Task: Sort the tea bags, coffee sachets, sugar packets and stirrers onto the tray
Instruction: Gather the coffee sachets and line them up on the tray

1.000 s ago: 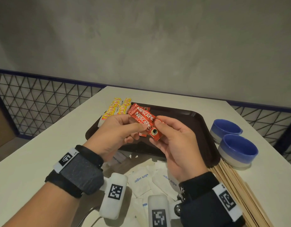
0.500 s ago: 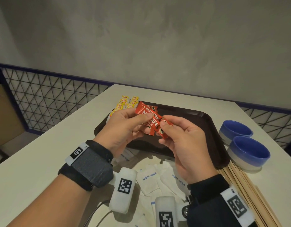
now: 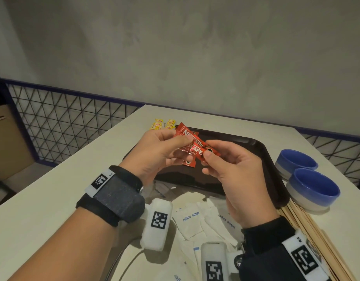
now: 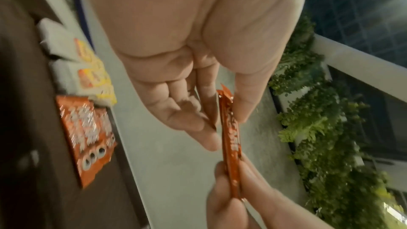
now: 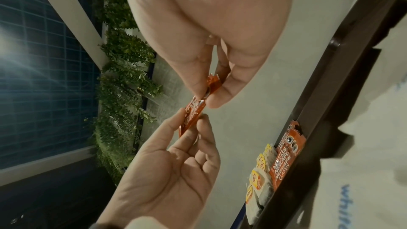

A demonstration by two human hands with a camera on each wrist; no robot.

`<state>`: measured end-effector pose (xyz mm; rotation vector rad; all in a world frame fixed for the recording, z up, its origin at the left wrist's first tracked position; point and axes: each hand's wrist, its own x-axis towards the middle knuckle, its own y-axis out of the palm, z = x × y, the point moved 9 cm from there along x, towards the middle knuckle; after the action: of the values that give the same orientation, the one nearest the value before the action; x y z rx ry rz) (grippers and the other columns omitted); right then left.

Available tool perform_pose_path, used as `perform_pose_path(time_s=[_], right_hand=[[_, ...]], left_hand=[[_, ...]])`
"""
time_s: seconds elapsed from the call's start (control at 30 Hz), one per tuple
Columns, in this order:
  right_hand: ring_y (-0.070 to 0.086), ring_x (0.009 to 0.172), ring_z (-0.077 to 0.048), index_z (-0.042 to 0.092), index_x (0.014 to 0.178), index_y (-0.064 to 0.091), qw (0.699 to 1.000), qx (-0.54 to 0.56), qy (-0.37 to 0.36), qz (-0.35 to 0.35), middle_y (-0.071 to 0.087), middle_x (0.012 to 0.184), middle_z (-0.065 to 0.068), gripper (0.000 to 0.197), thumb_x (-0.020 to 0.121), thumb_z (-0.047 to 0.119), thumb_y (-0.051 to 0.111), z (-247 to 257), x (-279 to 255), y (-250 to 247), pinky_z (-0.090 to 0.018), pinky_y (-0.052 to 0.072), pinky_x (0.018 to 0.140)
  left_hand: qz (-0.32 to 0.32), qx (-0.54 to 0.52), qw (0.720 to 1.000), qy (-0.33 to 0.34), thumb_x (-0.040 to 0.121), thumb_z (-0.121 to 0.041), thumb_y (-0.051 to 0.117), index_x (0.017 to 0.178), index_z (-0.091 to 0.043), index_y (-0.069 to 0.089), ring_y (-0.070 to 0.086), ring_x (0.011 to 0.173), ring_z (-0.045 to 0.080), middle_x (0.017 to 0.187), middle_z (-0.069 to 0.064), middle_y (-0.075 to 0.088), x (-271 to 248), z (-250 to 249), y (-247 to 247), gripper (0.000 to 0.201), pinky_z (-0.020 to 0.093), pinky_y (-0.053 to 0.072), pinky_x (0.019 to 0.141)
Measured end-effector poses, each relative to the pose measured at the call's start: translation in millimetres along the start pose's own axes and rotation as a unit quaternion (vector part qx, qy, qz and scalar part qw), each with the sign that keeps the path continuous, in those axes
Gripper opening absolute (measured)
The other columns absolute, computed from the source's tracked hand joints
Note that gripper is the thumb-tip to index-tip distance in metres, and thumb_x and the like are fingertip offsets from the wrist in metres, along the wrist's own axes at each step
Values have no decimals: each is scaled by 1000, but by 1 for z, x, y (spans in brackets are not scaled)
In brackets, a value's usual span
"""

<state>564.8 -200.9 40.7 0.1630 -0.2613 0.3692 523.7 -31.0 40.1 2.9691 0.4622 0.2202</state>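
Both hands hold a small stack of red Nescafe coffee sachets (image 3: 192, 146) in the air above the dark brown tray (image 3: 258, 151). My left hand (image 3: 181, 147) pinches the stack's upper left end between thumb and fingers. My right hand (image 3: 210, 151) pinches the lower right end of the top sachet (image 5: 193, 116), seen edge-on in the left wrist view (image 4: 230, 138). More red sachets (image 4: 86, 133) lie on the tray's far left, beside yellow-tagged tea bags (image 3: 164, 124). White sugar packets (image 3: 191, 218) are strewn on the table under my wrists. Wooden stirrers (image 3: 308, 230) lie at the right.
Two blue bowls (image 3: 296, 165) (image 3: 314, 189) stand on the table right of the tray, just beyond the stirrers. A wire mesh railing (image 3: 63, 122) runs past the table's far edges. The white table (image 3: 53, 191) extends to the left of my arm.
Both hands keep their pinch on the sachets over the tray. The sachets look slid a little further apart along their length, and the head view has shifted slightly.
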Motion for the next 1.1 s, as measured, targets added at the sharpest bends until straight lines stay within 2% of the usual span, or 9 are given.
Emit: perform_pose_path(time_s=[0.3,0.4,0.53,0.63,0.7,0.83,0.93,1.03,1.1], right_hand=[[76,92,-11,24,104,78,999,-51,-8,-6,79,94,5,19,89,13,74,6,-4,-2,-27,64,73],[77,90,-16,18,103,79,999,-42,14,6,80,95,-2,19,87,9,74,5,-6,6,-29,64,74],[74,79,-19,8,100,79,996,-5,75,45,79,95,-14,21,79,8,76,2,-6,22,-27,63,72],[71,78,-20,11,96,79,988,-106,85,78,79,93,-12,14,82,10,79,10,1,36,-31,60,71],[73,81,-19,19,91,79,956,-268,53,104,79,88,-2,8,84,17,81,22,12,48,-35,59,75],[71,81,-5,28,94,78,836,-516,-2,188,77,84,14,14,83,34,83,45,37,83,-35,58,88],[74,83,-6,30,95,76,784,-561,25,267,78,85,16,13,85,38,81,40,49,104,-30,58,81],[72,84,-9,29,96,73,748,-588,54,303,78,88,13,15,86,39,79,23,67,111,-26,53,70],[73,93,-19,27,99,73,723,-617,71,303,78,94,8,17,86,35,81,6,81,108,-36,59,79]], left_hand=[[83,149,985,-10,79,-27,78,87,-9,76,72,66,17,89,14,79,9,-14,-18,19,21,54,55],[86,139,986,-6,79,-27,78,75,-18,81,72,65,17,86,12,79,4,-6,-30,10,20,52,52],[94,127,987,19,77,-29,78,72,-18,82,68,62,15,78,7,77,2,-12,-42,13,20,48,50],[88,122,988,22,75,-33,78,72,-19,82,66,63,13,79,6,77,1,-16,-52,14,19,45,50],[77,130,988,22,74,-35,79,73,-20,82,66,65,12,81,4,78,2,-16,-59,15,20,44,52],[44,134,990,28,75,-37,80,76,-20,82,63,68,10,79,0,77,5,-17,-70,17,21,44,54],[19,151,988,28,85,-33,79,82,-18,82,61,73,11,84,2,77,5,-15,-77,16,22,46,55],[-29,139,990,6,90,-39,76,99,-18,80,62,81,9,96,0,78,10,-9,-91,23,22,49,60],[-72,82,994,-14,93,-38,74,110,-17,76,61,85,11,98,-4,76,12,-5,-103,27,26,49,67]])
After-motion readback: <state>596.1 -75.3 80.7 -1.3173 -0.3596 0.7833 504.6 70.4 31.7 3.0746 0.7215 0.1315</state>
